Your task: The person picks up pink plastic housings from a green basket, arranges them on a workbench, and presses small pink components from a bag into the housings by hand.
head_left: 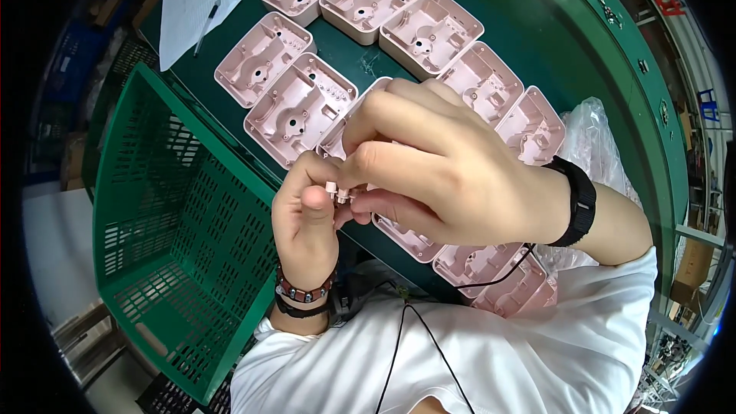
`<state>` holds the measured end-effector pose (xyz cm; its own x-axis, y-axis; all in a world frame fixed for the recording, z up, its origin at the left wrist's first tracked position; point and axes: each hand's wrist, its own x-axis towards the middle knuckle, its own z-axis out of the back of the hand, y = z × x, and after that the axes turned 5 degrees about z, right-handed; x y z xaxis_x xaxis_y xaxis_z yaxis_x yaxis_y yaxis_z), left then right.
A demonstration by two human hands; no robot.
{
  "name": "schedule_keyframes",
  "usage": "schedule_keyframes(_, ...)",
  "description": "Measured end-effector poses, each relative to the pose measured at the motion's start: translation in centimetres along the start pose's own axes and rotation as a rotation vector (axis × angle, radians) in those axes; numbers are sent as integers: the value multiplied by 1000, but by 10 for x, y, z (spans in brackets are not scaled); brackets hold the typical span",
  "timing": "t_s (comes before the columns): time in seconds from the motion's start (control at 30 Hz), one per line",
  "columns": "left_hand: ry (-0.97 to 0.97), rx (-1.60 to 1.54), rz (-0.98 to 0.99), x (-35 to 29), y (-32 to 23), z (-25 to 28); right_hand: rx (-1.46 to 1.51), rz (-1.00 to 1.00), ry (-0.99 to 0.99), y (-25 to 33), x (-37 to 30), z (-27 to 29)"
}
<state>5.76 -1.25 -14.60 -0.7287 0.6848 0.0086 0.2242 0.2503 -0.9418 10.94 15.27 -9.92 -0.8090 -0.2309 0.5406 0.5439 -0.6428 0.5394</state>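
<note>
Between my two hands is a cluster of small pink plastic pieces (341, 195), too small to make out in detail. My left hand (307, 218) pinches them between thumb and fingers. From the right, my right hand (441, 169) reaches across with thumb and fingertips closed on the same pieces. Both hands are above the table's near edge. Beneath and around them lie open pink plastic housings (300, 111) with moulded ribs and holes inside. My right hand and forearm hide parts of several housings.
A green slatted plastic crate (146, 249) stands at the left against the green table (529, 11). Paper (198, 4) and a pen (207, 27) lie at the far left. Clear plastic bags (602, 149) rest at the right. A black cord (491, 284) crosses near my right arm.
</note>
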Motion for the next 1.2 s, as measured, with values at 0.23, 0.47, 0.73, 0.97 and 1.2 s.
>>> schedule_keyframes(0.23, 8, 127, 49, -6, -10, 0, 189, -143, -48, 2, 3, -1)
schedule_keyframes(0.47, 9, -45, 109, -5, -12, 6, 60, -46, 7, -2, 5, 2)
schedule_keyframes(0.73, -72, -259, 48, -6, -4, 7, 125, -116, -157, 2, 0, -12)
schedule_keyframes(0.97, -146, -255, 1, -1, -4, 4, 178, -138, -180, -3, 8, -19)
schedule_keyframes(1.2, -217, -87, -76, 4, 4, 14, 258, -139, -81, -8, 26, -19)
